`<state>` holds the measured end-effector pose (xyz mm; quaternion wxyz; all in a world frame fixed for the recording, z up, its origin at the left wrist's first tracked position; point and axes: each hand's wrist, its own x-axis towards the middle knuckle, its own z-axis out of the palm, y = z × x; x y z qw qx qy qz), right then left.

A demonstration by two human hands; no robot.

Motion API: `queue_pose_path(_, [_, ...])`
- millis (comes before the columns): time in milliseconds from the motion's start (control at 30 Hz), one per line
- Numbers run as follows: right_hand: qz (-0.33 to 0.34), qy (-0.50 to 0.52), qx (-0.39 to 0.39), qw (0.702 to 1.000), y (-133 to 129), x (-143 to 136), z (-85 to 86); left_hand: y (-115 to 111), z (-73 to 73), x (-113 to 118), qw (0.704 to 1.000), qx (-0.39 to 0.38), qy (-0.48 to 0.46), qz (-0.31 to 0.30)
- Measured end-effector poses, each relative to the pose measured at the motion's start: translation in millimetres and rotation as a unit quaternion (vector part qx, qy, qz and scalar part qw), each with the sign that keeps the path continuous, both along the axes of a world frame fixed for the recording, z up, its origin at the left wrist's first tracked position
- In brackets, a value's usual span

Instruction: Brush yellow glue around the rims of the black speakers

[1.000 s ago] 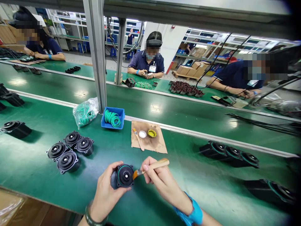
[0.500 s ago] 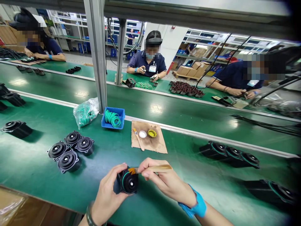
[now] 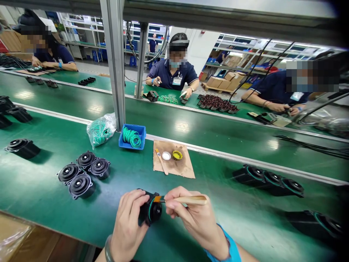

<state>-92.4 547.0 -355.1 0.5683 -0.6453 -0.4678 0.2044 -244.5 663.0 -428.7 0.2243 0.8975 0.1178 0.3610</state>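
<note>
My left hand [image 3: 131, 221] is wrapped round a black round housing [image 3: 156, 214], which is tilted so its face points to the right. A green rubber ring [image 3: 150, 210] circles that face. Between the fingers of my right hand [image 3: 188, 214] is a wooden-handled brush [image 3: 191, 199]; its orange bristles touch the upper part of the housing near the ring. Beyond my hands lies a stained cardboard sheet [image 3: 174, 172] with a second brush [image 3: 162, 162], a white round lid [image 3: 166, 155] and a small yellow dish [image 3: 177, 155] on it.
Several black housings [image 3: 81, 185] stand to the left. More, with green rings, form a row [image 3: 269, 178] at right. A blue bin [image 3: 132, 146] and a plastic bag [image 3: 100, 131] hold green rings. A metal post [image 3: 116, 72] rises behind them. Co-workers [image 3: 174, 71] sit across the bench.
My left hand has turned the housing further to the right, so its side shows more. The brush has shifted slightly right and is held more level. The co-worker opposite has moved both hands.
</note>
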Motion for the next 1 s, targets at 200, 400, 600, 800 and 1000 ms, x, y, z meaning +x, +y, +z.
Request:
queue_pose_path(200, [0.015, -0.139, 0.012, 0.990, 1, -7, 5.4, -1, 2.3, -1, 1.000, 0.024, 0.003, 0.006])
queue_pose_path(400, [0.078, -0.206, 0.055, 0.974, -5, -15, 0.4, -1, 1.9, 0, 1.000, -0.011, 0.004, 0.000])
queue_pose_path(600, [0.125, -0.318, 0.064, 0.938, -9, -19, 0.0, 2, 2.0, 0, 0.999, -0.040, -0.004, 0.011])
queue_pose_path(800, [0.153, -0.359, 0.049, 0.920, -15, -2, 2.0, 5, 5.0, 0, 0.995, -0.098, 0.012, 0.014])
queue_pose_path(1000, [0.063, -0.088, 0.037, 0.993, -19, 5, 8.5, 4, 7.3, 2, 0.994, -0.103, 0.007, 0.019])
